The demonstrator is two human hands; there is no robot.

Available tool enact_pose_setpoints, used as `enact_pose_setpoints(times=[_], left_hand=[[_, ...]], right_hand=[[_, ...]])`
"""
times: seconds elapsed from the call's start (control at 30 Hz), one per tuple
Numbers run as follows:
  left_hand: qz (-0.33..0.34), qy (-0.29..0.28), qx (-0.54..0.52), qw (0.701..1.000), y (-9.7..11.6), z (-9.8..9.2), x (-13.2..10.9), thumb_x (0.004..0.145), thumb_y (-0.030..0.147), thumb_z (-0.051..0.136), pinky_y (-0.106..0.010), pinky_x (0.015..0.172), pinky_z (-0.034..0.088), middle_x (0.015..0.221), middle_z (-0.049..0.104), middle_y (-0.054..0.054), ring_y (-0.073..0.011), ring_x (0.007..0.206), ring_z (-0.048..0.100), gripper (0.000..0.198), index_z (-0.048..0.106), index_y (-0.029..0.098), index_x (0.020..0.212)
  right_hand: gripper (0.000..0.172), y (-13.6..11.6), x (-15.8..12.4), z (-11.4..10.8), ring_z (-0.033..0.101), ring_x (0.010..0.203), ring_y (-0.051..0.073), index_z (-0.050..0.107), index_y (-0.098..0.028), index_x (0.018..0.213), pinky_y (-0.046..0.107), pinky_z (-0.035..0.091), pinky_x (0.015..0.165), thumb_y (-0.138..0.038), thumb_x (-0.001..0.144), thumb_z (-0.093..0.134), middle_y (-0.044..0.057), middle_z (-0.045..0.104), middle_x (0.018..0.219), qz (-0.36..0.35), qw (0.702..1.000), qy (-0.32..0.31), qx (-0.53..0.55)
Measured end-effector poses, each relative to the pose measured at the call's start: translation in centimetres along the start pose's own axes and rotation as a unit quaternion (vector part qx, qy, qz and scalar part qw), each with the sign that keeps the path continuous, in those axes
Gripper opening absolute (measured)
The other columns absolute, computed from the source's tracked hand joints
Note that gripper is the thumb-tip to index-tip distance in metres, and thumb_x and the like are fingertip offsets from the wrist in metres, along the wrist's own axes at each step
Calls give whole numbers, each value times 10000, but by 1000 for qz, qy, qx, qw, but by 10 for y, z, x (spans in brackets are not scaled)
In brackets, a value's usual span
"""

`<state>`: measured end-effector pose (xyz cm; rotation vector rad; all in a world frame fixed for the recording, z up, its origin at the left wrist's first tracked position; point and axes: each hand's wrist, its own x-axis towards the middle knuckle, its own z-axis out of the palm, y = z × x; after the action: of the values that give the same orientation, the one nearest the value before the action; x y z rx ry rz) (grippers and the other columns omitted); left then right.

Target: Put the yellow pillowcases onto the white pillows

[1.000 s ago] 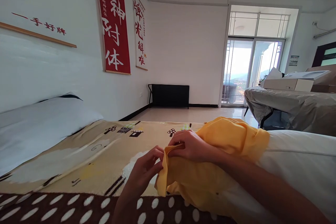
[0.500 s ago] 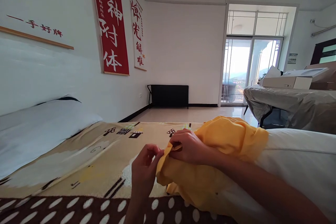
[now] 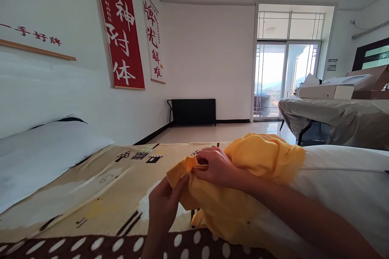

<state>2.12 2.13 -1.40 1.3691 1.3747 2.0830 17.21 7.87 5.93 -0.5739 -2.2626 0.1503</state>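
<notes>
A yellow pillowcase (image 3: 221,206) lies bunched over one end of a white pillow (image 3: 343,186) at the right. My left hand (image 3: 165,196) pinches the pillowcase's edge between thumb and fingers, with a flap of cloth standing up above the thumb. Just right of it, my right hand (image 3: 217,166) is closed on the same edge, its forearm crossing over the pillowcase and pillow. Part of the pillow is hidden under the yellow cloth.
Beneath everything spreads a beige patterned blanket (image 3: 106,194) with a brown dotted border (image 3: 121,247). Another white pillow (image 3: 45,149) rests by the left wall. Beyond stand a black folded frame (image 3: 194,111) and a plastic-covered table (image 3: 334,117) bearing boxes (image 3: 328,91).
My left hand has shifted slightly left and down, drawing a flap of the pillowcase's edge out to the left. My right hand keeps its grip. The view has turned slightly right.
</notes>
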Motion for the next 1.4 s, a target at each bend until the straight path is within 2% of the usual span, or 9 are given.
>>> enact_pose_setpoints(times=[0.13,0.37,0.7,0.9,1.0,1.13,1.2,1.3,1.4], left_hand=[[-20,17,5,1000,1,0,2,561,466,766,-244,539,490,671,693,-62,-222,665,625,368,696,124,676],[-12,23,28,999,22,5,-5,553,504,758,-244,552,472,645,654,-31,-195,644,583,391,665,141,665],[-7,-26,32,999,18,-7,0,593,446,728,-245,571,422,614,564,21,-153,602,503,317,621,171,708],[-21,-50,-4,999,16,-17,7,620,461,727,-218,522,374,650,546,26,-128,599,474,351,621,167,778],[-5,-26,-23,999,13,-14,8,642,489,706,-224,533,386,668,545,14,-135,615,480,376,617,158,796],[23,83,-14,996,6,-3,3,668,489,694,-215,516,375,621,494,27,-119,583,442,362,595,156,769],[58,118,-13,991,3,2,1,691,473,680,-208,522,384,644,509,23,-119,599,458,333,589,161,765],[130,129,-19,983,3,8,-2,734,400,660,-215,626,443,756,579,0,-134,706,529,241,598,170,775],[182,109,-36,977,8,13,-5,756,331,651,-218,686,458,806,596,-4,-135,763,550,164,584,182,772]], right_hand=[[241,0,-1,2,413,605,88,453,-181,607,239,318,680,-209,737,654,-55,490,621,-37,999,-11,5],[141,-2,-4,0,516,729,126,567,-174,717,267,344,761,-231,842,600,-6,585,713,-102,994,-28,1],[142,-6,-1,-12,481,670,103,598,-175,740,211,352,655,-176,854,514,-19,581,701,-14,997,15,74],[184,-5,-4,-13,470,612,93,585,-185,769,198,354,654,-230,899,465,-30,575,661,-44,995,28,82],[195,-4,-6,-11,431,546,87,595,-201,839,199,328,611,-249,927,427,-45,546,616,-49,998,-5,28],[262,-2,-6,-11,421,523,98,600,-208,806,229,284,584,-337,946,420,-42,533,575,-79,990,-24,-118],[286,-2,-6,-12,466,583,110,605,-197,793,242,301,621,-380,939,441,-15,581,646,-108,980,-10,-168],[242,-3,-7,-11,521,759,148,619,-184,837,273,329,717,-389,905,510,39,632,828,-165,963,8,-215],[134,-5,-8,-4,516,761,154,594,-176,801,289,317,719,-236,888,512,32,627,788,-186,951,-14,-246]])
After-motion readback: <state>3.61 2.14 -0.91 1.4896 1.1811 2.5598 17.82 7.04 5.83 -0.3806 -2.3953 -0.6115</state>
